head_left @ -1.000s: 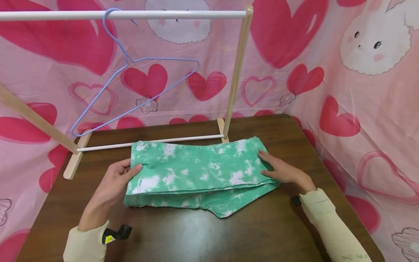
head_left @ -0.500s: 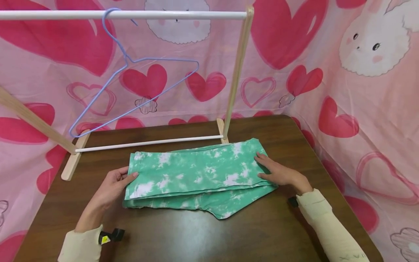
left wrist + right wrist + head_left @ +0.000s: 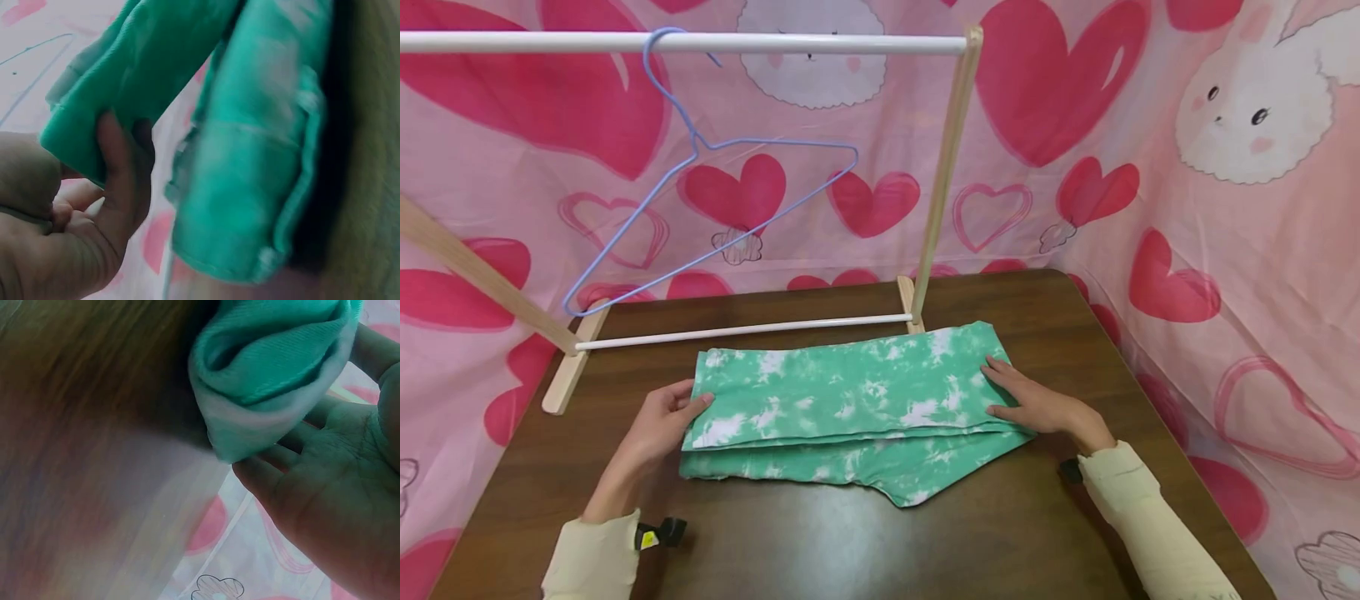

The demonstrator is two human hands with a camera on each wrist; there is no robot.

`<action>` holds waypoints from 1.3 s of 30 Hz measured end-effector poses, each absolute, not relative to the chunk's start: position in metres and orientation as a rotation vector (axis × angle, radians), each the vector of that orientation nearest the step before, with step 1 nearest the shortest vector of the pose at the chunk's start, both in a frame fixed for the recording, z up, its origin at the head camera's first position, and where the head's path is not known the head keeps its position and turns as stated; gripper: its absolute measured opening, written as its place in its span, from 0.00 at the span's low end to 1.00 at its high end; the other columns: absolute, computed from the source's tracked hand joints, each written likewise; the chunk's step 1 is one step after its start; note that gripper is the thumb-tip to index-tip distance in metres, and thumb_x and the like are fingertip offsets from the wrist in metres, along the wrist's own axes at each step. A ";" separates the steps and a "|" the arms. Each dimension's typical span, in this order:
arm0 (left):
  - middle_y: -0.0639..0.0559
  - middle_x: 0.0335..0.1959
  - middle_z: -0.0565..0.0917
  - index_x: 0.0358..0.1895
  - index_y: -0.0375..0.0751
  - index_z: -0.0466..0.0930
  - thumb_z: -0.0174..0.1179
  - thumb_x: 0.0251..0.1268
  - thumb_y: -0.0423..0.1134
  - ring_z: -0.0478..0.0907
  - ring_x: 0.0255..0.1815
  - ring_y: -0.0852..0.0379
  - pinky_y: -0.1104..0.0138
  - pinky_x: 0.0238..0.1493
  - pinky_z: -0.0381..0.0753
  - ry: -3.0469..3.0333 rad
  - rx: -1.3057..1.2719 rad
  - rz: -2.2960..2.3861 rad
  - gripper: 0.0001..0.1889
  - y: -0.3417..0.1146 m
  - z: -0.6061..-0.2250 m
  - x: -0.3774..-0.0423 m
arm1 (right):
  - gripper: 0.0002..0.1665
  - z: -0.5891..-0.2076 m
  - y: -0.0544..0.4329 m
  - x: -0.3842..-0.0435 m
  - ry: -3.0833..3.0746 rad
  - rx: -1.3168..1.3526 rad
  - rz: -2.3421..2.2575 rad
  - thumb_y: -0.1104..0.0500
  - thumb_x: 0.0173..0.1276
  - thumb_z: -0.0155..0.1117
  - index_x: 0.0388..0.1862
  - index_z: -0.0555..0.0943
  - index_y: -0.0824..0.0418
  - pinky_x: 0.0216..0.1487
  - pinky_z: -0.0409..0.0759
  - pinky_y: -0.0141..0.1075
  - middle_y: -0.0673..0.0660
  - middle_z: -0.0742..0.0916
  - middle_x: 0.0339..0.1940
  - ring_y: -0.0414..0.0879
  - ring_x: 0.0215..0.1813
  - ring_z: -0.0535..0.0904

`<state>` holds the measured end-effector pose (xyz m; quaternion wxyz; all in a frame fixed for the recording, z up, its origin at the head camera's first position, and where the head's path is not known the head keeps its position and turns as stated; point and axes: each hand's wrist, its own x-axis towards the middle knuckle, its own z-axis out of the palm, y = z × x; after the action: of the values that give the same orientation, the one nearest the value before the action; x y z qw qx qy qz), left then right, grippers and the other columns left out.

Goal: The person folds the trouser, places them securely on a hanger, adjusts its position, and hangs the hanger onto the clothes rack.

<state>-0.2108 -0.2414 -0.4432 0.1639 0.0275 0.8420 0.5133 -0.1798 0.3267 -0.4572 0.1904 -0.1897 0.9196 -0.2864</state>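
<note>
A pair of green-and-white tie-dye pants, folded lengthwise, lies across the table with the legs' ends on the left. At that end my left hand pinches the upper leg's hem between thumb and fingers. In the left wrist view this upper leg is held apart from the lower leg. My right hand rests at the other end, fingers spread and nearly straight over the fabric. Seen from the right wrist, the folded edge lies against that hand's fingers, with the layers bunched in a loop.
Behind the pants stands a wooden rack with a white top rail and a low white bar. A blue hanger hangs from the rail. Heart-and-rabbit fabric encloses the back and sides of the brown table.
My left hand has drawn the upper leg's end down toward me and slightly left, uncovering more of the rack's low bar. My right hand has shifted slightly left and stays on the pants.
</note>
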 end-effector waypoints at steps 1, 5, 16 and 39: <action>0.35 0.48 0.87 0.72 0.21 0.62 0.52 0.81 0.44 0.85 0.35 0.58 0.68 0.38 0.86 2.421 0.073 1.424 0.30 -0.241 -0.446 -0.212 | 0.48 -0.458 0.327 -0.180 2.584 -0.534 -0.802 0.49 0.77 0.61 0.82 0.51 0.70 0.75 0.51 0.68 0.71 0.49 0.83 0.71 0.82 0.42; 0.29 0.50 0.84 0.68 0.19 0.66 0.55 0.79 0.42 0.83 0.37 0.55 0.67 0.36 0.83 2.498 0.053 1.263 0.28 -0.242 -0.453 -0.212 | 0.48 -0.458 0.325 -0.180 2.575 -0.524 -0.784 0.48 0.77 0.60 0.82 0.50 0.70 0.76 0.51 0.68 0.71 0.49 0.83 0.71 0.82 0.42; 0.33 0.41 0.82 0.60 0.19 0.72 0.66 0.69 0.40 0.78 0.41 0.45 0.62 0.37 0.78 2.672 -0.032 1.042 0.27 -0.237 -0.459 -0.207 | 0.47 -0.459 0.322 -0.180 2.565 -0.500 -0.768 0.51 0.76 0.62 0.82 0.52 0.69 0.75 0.50 0.68 0.72 0.49 0.83 0.71 0.82 0.40; 0.31 0.45 0.82 0.59 0.19 0.73 0.66 0.69 0.38 0.80 0.45 0.42 0.62 0.39 0.82 2.675 0.035 1.037 0.25 -0.242 -0.450 -0.195 | 0.46 -0.461 0.321 -0.183 2.577 -0.520 -0.770 0.54 0.75 0.64 0.82 0.53 0.69 0.75 0.52 0.68 0.72 0.50 0.83 0.72 0.82 0.41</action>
<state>-0.1948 -0.2420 -0.4501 0.1356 0.0122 0.9237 0.3582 -0.1833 0.3209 -0.4613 0.1995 -0.1860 0.9218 -0.2756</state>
